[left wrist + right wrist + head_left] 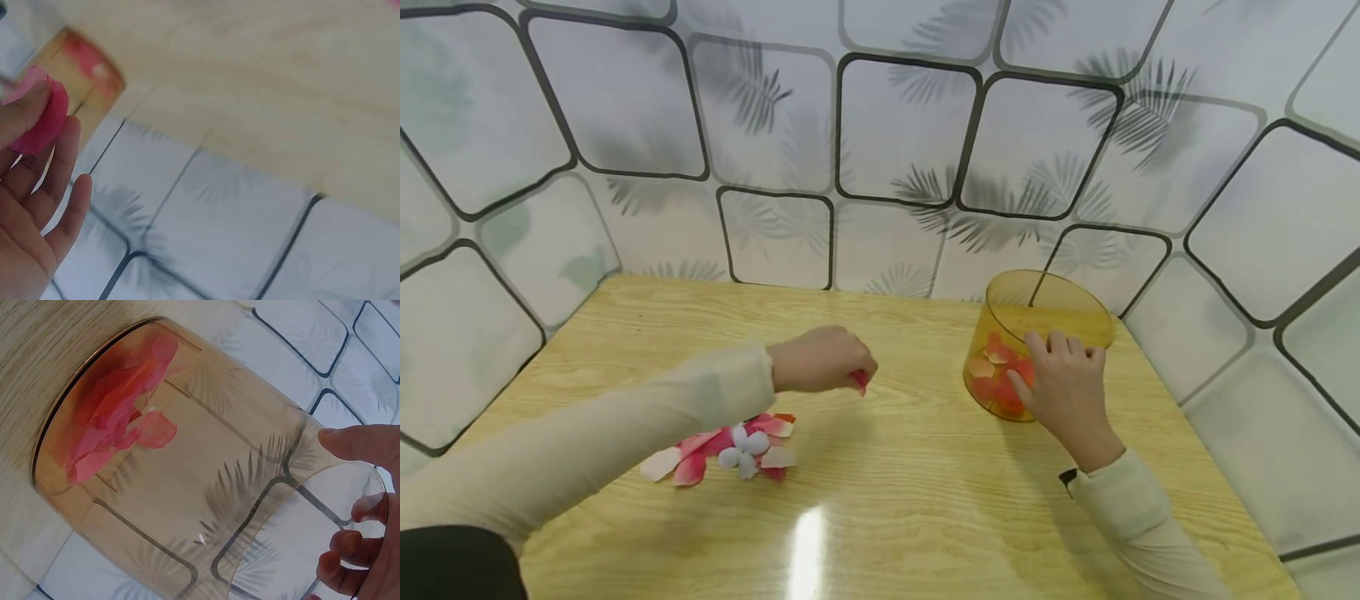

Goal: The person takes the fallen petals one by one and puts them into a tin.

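Observation:
My left hand (820, 358) pinches a pink petal (47, 122) between thumb and fingers above the middle of the table, left of the container. The other fingers of that hand are loosely bent in the left wrist view. My right hand (1067, 392) grips the rim of a clear amber container (206, 425), its thumb on the outside and its fingertips over the edge. The container stands upright at the back right. Red and pink petals (112, 412) lie at its bottom. Below the left forearm, a pile of pink and white petals (703, 454) is partly hidden.
A white flower-shaped piece (745, 450) lies among the petals on the pale wooden table (910, 500). White panels with dark outlines and leaf prints (902, 125) enclose the table's back and sides. Light reflects off the front of the tabletop.

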The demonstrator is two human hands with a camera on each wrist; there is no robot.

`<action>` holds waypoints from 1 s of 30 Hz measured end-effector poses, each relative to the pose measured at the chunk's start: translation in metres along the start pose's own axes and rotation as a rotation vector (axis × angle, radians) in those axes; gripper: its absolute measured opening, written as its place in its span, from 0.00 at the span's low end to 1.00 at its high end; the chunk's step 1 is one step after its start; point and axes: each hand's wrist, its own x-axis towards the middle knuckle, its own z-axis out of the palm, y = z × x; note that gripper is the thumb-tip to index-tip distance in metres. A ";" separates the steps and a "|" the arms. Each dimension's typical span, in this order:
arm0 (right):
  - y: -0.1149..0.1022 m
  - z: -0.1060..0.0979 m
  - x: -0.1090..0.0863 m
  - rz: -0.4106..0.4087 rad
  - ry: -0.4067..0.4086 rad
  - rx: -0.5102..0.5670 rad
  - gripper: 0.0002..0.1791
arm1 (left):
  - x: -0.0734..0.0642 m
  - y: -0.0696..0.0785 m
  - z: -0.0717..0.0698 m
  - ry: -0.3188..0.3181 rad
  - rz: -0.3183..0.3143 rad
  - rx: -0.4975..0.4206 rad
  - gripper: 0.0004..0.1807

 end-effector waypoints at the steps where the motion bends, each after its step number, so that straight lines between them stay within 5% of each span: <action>1: 0.001 0.000 0.000 0.000 0.001 -0.002 0.27 | 0.010 -0.001 -0.010 0.015 -0.003 0.000 0.06; 6: 0.002 -0.001 0.001 0.003 -0.003 -0.004 0.28 | 0.061 -0.002 -0.052 0.116 -0.023 0.024 0.07; 11: 0.003 0.000 0.001 0.013 -0.021 -0.008 0.28 | 0.110 0.000 -0.072 0.183 -0.055 0.032 0.09; 19: 0.001 0.001 -0.001 0.016 -0.027 -0.005 0.29 | 0.163 0.011 -0.071 0.194 -0.106 -0.021 0.09; 30: 0.002 0.001 -0.001 -0.013 -0.004 -0.012 0.29 | 0.188 0.023 -0.049 0.184 -0.065 -0.048 0.08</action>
